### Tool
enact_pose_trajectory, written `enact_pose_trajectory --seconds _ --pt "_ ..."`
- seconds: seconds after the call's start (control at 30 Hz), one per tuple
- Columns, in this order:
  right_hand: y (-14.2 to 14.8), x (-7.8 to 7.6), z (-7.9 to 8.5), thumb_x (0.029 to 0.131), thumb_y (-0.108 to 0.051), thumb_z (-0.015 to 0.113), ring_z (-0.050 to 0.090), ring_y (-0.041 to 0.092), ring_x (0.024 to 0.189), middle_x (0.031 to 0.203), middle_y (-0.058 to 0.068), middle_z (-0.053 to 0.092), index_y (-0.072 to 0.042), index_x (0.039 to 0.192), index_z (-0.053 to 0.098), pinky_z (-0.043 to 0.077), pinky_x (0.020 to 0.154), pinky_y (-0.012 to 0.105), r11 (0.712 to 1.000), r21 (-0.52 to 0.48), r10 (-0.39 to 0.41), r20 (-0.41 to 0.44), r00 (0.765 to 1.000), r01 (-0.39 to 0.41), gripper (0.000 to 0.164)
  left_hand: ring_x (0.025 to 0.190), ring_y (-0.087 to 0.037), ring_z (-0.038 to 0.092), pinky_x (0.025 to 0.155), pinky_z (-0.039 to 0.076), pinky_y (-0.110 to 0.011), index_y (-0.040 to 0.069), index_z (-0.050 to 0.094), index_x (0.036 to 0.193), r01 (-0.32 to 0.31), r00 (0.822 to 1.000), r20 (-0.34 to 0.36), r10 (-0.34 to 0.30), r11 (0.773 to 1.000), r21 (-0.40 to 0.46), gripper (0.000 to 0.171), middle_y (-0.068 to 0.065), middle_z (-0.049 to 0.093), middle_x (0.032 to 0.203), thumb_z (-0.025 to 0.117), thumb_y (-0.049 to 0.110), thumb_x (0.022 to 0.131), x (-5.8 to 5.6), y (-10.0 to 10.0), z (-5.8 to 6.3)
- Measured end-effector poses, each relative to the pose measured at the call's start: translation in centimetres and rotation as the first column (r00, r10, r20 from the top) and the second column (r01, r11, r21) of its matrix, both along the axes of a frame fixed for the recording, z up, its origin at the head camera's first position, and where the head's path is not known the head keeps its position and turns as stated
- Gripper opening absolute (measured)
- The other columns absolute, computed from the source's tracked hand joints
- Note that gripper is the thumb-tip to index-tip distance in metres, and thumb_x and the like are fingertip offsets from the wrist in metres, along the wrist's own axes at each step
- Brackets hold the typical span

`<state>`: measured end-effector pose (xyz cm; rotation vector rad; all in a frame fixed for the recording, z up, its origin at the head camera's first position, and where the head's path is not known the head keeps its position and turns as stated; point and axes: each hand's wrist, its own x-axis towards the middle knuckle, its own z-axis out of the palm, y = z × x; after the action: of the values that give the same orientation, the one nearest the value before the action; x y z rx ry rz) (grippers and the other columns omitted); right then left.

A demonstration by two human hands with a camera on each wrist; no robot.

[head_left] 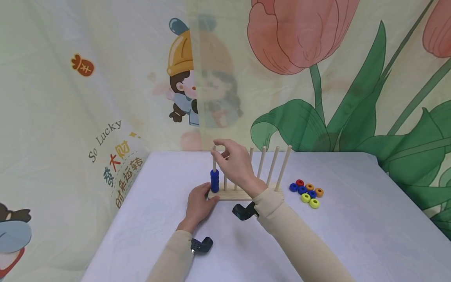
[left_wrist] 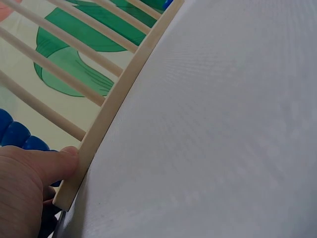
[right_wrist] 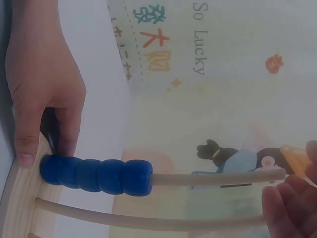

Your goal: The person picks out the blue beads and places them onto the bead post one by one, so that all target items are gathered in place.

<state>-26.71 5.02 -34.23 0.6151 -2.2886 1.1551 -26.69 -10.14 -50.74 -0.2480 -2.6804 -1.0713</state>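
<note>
Blue rounded beads [head_left: 214, 181] sit stacked low on the leftmost upright wooden peg [head_left: 214, 160] of a pale wooden base [head_left: 229, 196] on the white-covered counter [head_left: 352, 235]. The person's left hand [head_left: 198, 203] grips the base's left end; the right hand [head_left: 237, 163] has its fingers curved and parted about the peg's tip, gripping nothing. Loose red, orange, blue and yellow beads [head_left: 299, 190] lie to the right.

Peg rack [head_left: 230, 195]: on table [head_left: 352, 219] | bead stack [head_left: 215, 181]: on leftmost peg [right_wrist: 198, 179] | loose beads [head_left: 309, 195]: right of rack | backdrop [head_left: 264, 90]: behind table
</note>
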Motion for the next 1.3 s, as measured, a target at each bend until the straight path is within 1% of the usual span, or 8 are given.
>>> enact_pose_trajectory --seconds 0.13,0.23,0.4,0.57,0.77,0.9,1.17,1.3 --pt "0.6 1.0 -0.1 0.093 -0.016 0.066 0.068 0.009 0.071 0.112 0.004 0.07 -0.008 0.118 0.068 0.055 0.061 0.02 0.999 -0.031 0.032 -0.018 0.999 -0.033 0.026 0.124 -0.035 0.054 0.108 0.039 -0.05 -0.002 0.06 0.13 0.011 1.0 -0.03 -0.011 1.0 0.001 0.057 -0.017 0.062 0.13 0.078 0.026 0.083 -0.1 0.0 0.0" --pt "1.3 1.7 -0.7 0.093 -0.014 0.065 0.066 0.008 0.069 0.108 0.003 0.071 -0.008 0.115 0.069 0.055 0.062 0.022 0.998 -0.045 0.037 -0.015 0.999 -0.038 0.023 0.123 -0.036 0.055 0.107 0.039 -0.05 -0.004 0.061 0.128 0.013 0.999 -0.052 -0.013 1.0 -0.004 0.056 -0.018 0.063 0.128 0.079 0.024 0.082 -0.2 0.0 -0.1" --pt "3.0 2.6 -3.1 0.093 -0.012 0.066 0.062 0.004 0.064 0.097 0.002 0.072 -0.008 0.11 0.072 0.054 0.058 0.023 0.998 -0.062 0.013 -0.008 1.0 -0.013 0.018 0.124 -0.037 0.053 0.107 0.037 -0.052 -0.004 0.06 0.128 0.009 0.999 -0.043 -0.009 1.0 0.004 0.057 -0.019 0.062 0.129 0.079 0.024 0.082 0.0 -0.1 0.2" --pt "4.8 3.4 -6.1 0.093 -0.013 0.067 0.062 0.004 0.066 0.096 0.002 0.072 -0.008 0.109 0.072 0.055 0.059 0.022 0.998 -0.057 -0.028 0.081 0.996 0.033 0.018 0.125 -0.037 0.051 0.108 0.035 -0.052 -0.005 0.06 0.128 0.012 0.999 -0.031 -0.012 1.0 0.023 0.056 -0.019 0.06 0.13 0.077 0.023 0.083 0.0 -0.3 0.2" --pt "6.7 4.6 -9.7 0.093 -0.016 0.068 0.063 0.006 0.07 0.097 0.0 0.072 -0.012 0.109 0.073 0.054 0.06 0.023 0.992 -0.044 -0.105 0.229 0.968 0.118 0.017 0.127 -0.038 0.05 0.11 0.034 -0.052 -0.006 0.059 0.128 0.026 1.0 -0.013 -0.026 0.999 0.044 0.056 -0.02 0.059 0.132 0.077 0.023 0.084 0.2 -0.2 0.2" --pt "7.9 5.0 -11.3 0.091 -0.016 0.07 0.063 0.007 0.07 0.097 0.0 0.072 -0.011 0.108 0.073 0.054 0.061 0.022 0.986 -0.032 -0.148 0.291 0.945 0.164 0.018 0.126 -0.038 0.05 0.109 0.035 -0.052 -0.006 0.059 0.128 0.028 1.0 -0.014 -0.027 0.998 0.053 0.057 -0.02 0.059 0.132 0.077 0.023 0.083 0.2 -0.2 0.3" --pt "10.1 5.4 -12.9 0.091 -0.015 0.069 0.062 0.011 0.071 0.099 0.003 0.072 -0.009 0.111 0.072 0.053 0.059 0.022 0.976 -0.02 -0.195 0.362 0.912 0.217 0.02 0.127 -0.038 0.05 0.11 0.034 -0.052 -0.006 0.059 0.129 0.028 1.0 -0.008 -0.028 0.998 0.048 0.057 -0.02 0.059 0.132 0.077 0.024 0.084 0.1 -0.2 0.2" --pt "11.3 5.6 -13.4 0.092 -0.015 0.068 0.063 0.013 0.074 0.1 0.005 0.072 -0.008 0.111 0.072 0.053 0.06 0.021 0.968 -0.015 -0.227 0.368 0.902 0.25 0.02 0.128 -0.038 0.049 0.11 0.033 -0.051 -0.005 0.059 0.129 0.025 1.0 0.0 -0.025 0.999 0.044 0.057 -0.019 0.058 0.133 0.076 0.025 0.084 0.0 -0.2 0.2"
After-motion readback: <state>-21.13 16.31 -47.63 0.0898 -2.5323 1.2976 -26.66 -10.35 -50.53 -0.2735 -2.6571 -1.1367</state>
